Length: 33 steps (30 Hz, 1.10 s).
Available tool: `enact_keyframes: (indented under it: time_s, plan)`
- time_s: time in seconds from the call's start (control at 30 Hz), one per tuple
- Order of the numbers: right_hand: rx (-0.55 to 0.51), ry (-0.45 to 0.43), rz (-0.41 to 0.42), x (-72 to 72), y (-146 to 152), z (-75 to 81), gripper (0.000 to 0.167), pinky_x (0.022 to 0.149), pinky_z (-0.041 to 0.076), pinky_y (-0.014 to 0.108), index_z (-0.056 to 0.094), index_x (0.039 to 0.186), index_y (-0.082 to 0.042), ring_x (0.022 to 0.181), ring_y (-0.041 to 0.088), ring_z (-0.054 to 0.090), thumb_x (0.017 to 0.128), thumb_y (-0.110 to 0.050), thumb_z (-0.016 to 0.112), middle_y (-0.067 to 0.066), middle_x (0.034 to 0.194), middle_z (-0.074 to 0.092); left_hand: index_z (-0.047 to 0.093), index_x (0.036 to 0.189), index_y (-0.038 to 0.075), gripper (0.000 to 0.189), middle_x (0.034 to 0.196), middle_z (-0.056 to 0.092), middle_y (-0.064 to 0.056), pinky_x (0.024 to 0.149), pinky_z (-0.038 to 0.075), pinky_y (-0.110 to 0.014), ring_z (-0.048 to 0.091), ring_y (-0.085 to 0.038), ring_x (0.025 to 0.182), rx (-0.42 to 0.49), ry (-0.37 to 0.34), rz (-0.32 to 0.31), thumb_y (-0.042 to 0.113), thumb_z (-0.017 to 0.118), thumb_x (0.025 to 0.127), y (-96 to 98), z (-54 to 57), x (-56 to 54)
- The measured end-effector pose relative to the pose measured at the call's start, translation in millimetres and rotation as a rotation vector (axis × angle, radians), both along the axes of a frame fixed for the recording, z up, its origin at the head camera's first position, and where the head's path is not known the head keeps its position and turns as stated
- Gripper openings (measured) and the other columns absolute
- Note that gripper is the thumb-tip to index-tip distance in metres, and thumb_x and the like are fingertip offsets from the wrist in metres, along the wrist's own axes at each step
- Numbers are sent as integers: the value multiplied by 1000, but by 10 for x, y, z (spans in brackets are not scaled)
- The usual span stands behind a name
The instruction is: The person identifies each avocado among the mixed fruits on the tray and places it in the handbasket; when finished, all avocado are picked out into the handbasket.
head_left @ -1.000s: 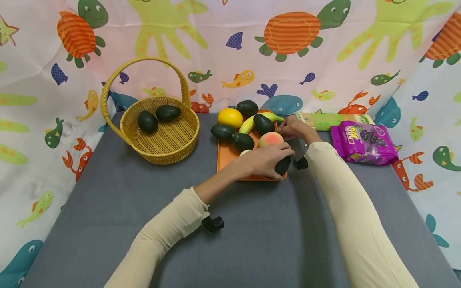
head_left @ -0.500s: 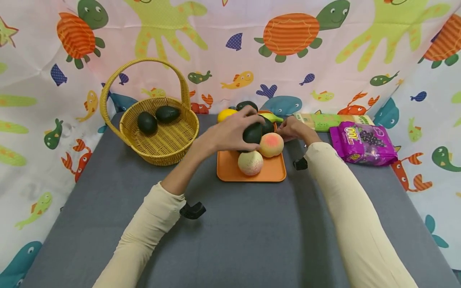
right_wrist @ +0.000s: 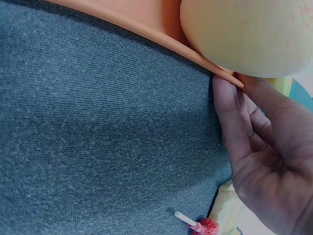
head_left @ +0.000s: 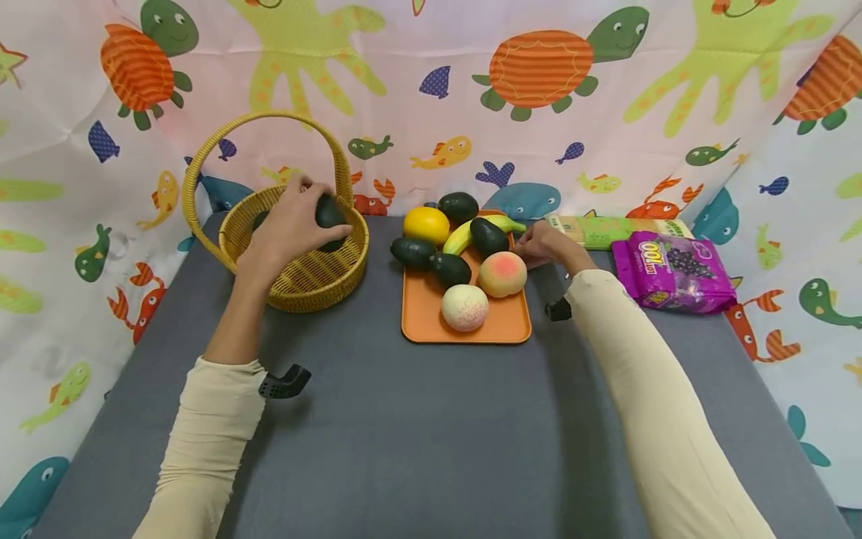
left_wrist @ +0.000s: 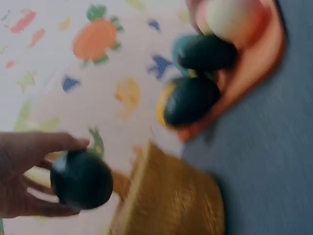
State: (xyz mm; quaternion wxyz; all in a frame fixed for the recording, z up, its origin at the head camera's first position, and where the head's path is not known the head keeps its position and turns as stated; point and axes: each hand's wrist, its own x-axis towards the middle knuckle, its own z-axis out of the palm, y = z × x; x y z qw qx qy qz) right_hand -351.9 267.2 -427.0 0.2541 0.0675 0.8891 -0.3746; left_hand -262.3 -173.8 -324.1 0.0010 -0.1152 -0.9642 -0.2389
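My left hand (head_left: pixel 286 228) grips a dark green avocado (left_wrist: pixel 82 179) above the yellow wicker basket (head_left: pixel 350 277), fingers and thumb around its sides. Inside the basket, another avocado (head_left: pixel 260 219) is mostly hidden by the hand. To the right lies an orange tray (head_left: pixel 420 322). Thumb and fingers of my right hand (right_wrist: pixel 266 142) pinch the tray's right rim, thumb on top and fingers beneath. On the tray sit a pale peach (head_left: pixel 465 308), a pinker peach (head_left: pixel 502 274), a banana (head_left: pixel 459 239), a yellow round fruit (head_left: pixel 426 225) and several avocados (head_left: pixel 450 270).
Behind the right hand lies a long green package (head_left: pixel 599 230), with a purple grape-print bag (head_left: pixel 676 272) in front of it. The right wrist view shows a red-wrapped lollipop (right_wrist: pixel 205 226) on the grey cloth (right_wrist: pixel 107 127). A printed curtain (head_left: pixel 404 90) borders the table.
My left hand has taken an avocado from the tray's front right and carried it left, over the other fruit, to above the basket. My right hand has stayed at the tray's rim.
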Motion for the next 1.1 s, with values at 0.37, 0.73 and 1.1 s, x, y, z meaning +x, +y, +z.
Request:
enact_keyframes:
  time_s: [0.37, 0.73, 1.1]
  plan:
    - [8, -15, -4, -25, 58, 44, 33, 81, 65, 36, 67, 124, 7, 72, 11, 73, 101, -15, 69, 7, 94, 73, 51, 133, -19, 67, 159, 18, -47, 98, 49, -71, 48, -66, 124, -173, -83, 217, 32, 73, 96, -532, -316, -14]
    - [9, -13, 21, -41, 9, 57, 31, 81, 65, 35, 71, 121, 6, 71, 11, 74, 98, -16, 72, 2, 81, 75, 55, 126, -26, 56, 133, 40, -50, 98, 46, -75, 46, -69, 120, -297, -100, 290, 18, 72, 95, -643, -507, -51]
    - [-5, -24, -5, -14, 22, 34, 33, 84, 64, 38, 68, 123, 8, 72, 12, 73, 99, -14, 70, 6, 87, 75, 54, 125, -27, 62, 142, 38, -51, 98, 47, -72, 47, -69, 121, -298, -7, 236, 22, 76, 94, -588, -529, -31]
